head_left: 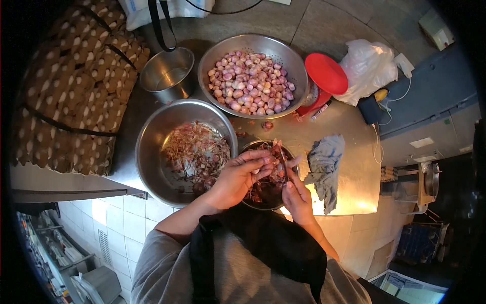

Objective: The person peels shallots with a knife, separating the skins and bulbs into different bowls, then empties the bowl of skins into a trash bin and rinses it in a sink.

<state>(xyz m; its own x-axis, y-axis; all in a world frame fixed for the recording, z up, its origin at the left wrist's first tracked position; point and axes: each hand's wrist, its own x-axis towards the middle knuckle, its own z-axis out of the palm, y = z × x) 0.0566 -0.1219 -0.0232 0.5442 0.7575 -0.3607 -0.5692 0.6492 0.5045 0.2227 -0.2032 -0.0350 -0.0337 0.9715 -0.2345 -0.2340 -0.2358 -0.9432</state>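
We've got both hands close together over the small bowl (271, 195), in front of the torso. Left hand (243, 172): fingertips drawn in narrow at the reddish skins; can't tell whether it pinches anything. Right hand (298, 195): closed around a slim dark item (284, 169), maybe a knife, partly hidden by skins and fingers.

Shallots (253, 83): big heap in the perforated colander (286, 58) beyond the hands, mostly smooth, pink to pale purple, so we'd call them peeled. Loose papery skins (187, 147) lie in the wide steel basin (149, 152) to the left, with a few darker, rounder pieces near its lower edge, maybe unpeeled. One reddish bulb (267, 125) sits on the steel surface (359, 142) between colander and small bowl.

Progress, our judgement: peeling looks well along, going by the full colander. What's left seems to be the small bowl's dark reddish contents, plus perhaps those basin pieces; hands cover much of the bowl, so we can't count. Grey cloth (326, 167) lies right of the bowl, crumpled.
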